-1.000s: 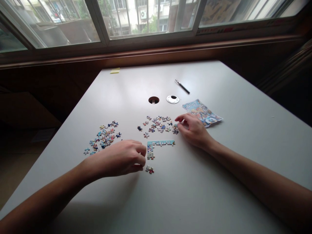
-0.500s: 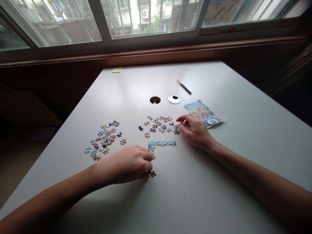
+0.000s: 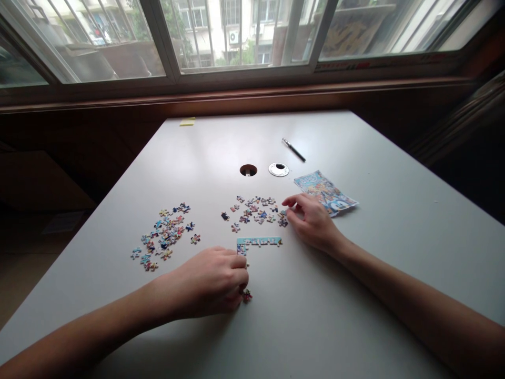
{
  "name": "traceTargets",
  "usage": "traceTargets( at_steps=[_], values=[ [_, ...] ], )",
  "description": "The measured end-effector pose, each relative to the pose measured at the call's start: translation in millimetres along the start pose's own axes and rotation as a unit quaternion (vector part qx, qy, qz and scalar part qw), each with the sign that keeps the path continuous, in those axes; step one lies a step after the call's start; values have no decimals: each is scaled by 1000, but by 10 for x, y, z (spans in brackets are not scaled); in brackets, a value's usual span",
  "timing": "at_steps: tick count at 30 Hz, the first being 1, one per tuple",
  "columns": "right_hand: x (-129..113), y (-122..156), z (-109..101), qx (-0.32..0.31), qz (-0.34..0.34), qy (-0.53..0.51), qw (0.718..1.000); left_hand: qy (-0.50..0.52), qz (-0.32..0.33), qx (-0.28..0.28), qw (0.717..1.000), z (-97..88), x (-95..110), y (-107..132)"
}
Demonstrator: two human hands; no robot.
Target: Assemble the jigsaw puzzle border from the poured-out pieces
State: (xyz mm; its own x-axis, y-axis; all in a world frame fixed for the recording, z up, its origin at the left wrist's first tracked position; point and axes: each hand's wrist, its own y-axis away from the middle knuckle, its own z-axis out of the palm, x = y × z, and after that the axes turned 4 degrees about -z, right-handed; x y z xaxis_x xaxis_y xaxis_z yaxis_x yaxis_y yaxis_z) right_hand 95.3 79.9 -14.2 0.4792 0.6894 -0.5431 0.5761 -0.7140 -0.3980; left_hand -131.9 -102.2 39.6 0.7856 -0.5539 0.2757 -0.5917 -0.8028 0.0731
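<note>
My left hand (image 3: 221,279) is closed at the lower end of a partly joined jigsaw section, its fingertips pinching a small reddish puzzle piece (image 3: 246,296). The fingers hide part of that piece and some of the section's left side. This joined jigsaw section (image 3: 258,241) has a light blue top strip and a short column running down its left. My right hand (image 3: 311,218) rests on the table with thumb and forefinger apart, holding nothing visible. Its fingertips are beside the right end of a loose group of puzzle pieces (image 3: 252,209).
Another spread of loose pieces (image 3: 168,231) lies to the left on the white table (image 3: 315,326). A colourful picture sheet (image 3: 327,192) is behind my right hand. Farther back are a round cable hole (image 3: 248,170), its metal cover (image 3: 279,169), a pen (image 3: 294,150) and yellow tape (image 3: 187,121).
The view has tilted up a little, so the table sits lower in the picture. My left fingers have shifted slightly with the reddish piece; my right hand has stayed nearly still.
</note>
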Motion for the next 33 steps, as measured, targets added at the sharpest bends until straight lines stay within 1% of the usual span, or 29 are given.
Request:
traceTargets(
  at_steps=[7, 12, 16, 18, 20, 23, 24, 25, 26, 29, 33],
  values=[
    [-17, -7, -3, 1, 4, 4, 1000, 23, -32, 15, 999, 10, 26, -22],
    [-33, 8, -4, 3, -13, 13, 1000, 27, -47, 29, 998, 80, 67, -65],
    [-37, 15, -12, 1, -25, 13, 1000, 55, -50, 62, 995, 119, 52, -88],
    [-40, 13, -17, -1, -24, 9, 1000, 77, -58, 101, 990, 102, -3, -93],
    [-45, 9, -22, -3, -23, 5, 1000, 92, -87, 165, 978, 72, -87, -98],
    [-58, 3, -31, -5, -17, -4, 1000, 96, -146, 286, 942, 60, -227, -107],
    [-61, 2, -33, -5, -15, -8, 1000, 99, -156, 317, 930, 73, -266, -109],
    [-63, 1, -34, -5, -13, -12, 1000, 109, -157, 337, 922, 92, -297, -111],
    [-63, 0, -35, -6, -11, -16, 1000, 124, -152, 344, 918, 115, -321, -110],
    [-57, -2, -33, -6, -7, -21, 1000, 177, -127, 325, 920, 181, -358, -101],
    [-48, -6, -30, -8, -4, -26, 1000, 238, -121, 309, 913, 188, -383, -72]
  ],
)
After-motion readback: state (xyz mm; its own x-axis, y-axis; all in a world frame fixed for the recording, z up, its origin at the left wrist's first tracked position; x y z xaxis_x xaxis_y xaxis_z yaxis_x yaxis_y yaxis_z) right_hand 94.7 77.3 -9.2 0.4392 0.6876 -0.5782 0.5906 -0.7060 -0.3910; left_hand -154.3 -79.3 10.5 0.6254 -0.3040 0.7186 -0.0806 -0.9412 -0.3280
